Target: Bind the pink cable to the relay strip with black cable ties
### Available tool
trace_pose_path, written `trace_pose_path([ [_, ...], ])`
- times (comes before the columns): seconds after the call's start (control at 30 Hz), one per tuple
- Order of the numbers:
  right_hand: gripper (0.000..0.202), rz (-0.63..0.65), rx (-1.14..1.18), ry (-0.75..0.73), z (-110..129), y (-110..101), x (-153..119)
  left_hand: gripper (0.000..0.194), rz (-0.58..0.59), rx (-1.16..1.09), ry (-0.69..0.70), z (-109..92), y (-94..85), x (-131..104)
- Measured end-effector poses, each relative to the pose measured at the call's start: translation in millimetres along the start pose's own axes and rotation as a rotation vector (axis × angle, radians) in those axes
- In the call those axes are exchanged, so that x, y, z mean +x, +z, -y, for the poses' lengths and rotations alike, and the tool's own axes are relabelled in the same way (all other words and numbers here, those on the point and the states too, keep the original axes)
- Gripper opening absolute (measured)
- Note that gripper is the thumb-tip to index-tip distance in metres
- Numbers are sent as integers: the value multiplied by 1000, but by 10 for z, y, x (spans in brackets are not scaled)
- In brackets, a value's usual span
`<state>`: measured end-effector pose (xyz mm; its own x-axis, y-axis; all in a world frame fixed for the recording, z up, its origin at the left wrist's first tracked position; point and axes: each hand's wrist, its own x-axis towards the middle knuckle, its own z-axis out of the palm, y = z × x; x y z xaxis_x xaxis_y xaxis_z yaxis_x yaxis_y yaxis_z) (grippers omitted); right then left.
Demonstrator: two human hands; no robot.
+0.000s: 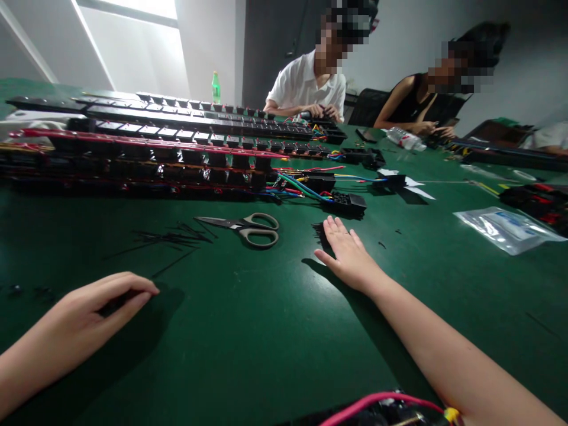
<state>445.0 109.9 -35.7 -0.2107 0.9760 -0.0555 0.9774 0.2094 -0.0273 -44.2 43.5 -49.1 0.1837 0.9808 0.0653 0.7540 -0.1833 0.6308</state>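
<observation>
some black strips [316, 235] lie by the right hand [352, 257], fingers flat, apparently mid-sweep; lifting would need curling. left hand [82, 313]: grip unclear.

**Bare left hand [104, 302] and bare right hand [350, 254], with slim forearms**

The left hand has a smooth, gently rounded back and tapering fingertips. The right hand has slender fingers [334, 228], a narrow thumb [325, 258] and a smooth back. The long, bare right forearm [444, 343] widens gradually from a narrow wrist [376, 286]. The left forearm [24, 376], partly in view, is also bare.
</observation>
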Motion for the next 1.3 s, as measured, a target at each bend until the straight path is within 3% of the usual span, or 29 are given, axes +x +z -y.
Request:
trace_pose_path([
  [0.13, 87, 2, -4, -1, -16, 15, 20, 26, 135, -10, -81, 3, -42, 29],
  [0.3, 86, -19, -7, 0, 4, -18, 11, 24, 175, -43, -109, -90, -79, 43],
  [0.5, 71, -48, -17, -68, 36, -85, -40, 24, 169, -31, -43, -184, -109, 58],
  [0.73, 78, 10, -61, -114, 240, -26, -165, 22, 185, -11, -8, -154, -100, 55],
  [0.87, 81, 12, -88, -76, 319, -19, -173, 31, 128, 3, 47, -90, -63, 43],
  [1.07, 86, 19, -105, -40, 303, -42, -160, 32, 187, 26, 80, 41, -52, 48],
  [1.3, 75, 39, -103, -64, 267, -39, -144, 33, 203, 29, 52, 61, -66, 40],
])
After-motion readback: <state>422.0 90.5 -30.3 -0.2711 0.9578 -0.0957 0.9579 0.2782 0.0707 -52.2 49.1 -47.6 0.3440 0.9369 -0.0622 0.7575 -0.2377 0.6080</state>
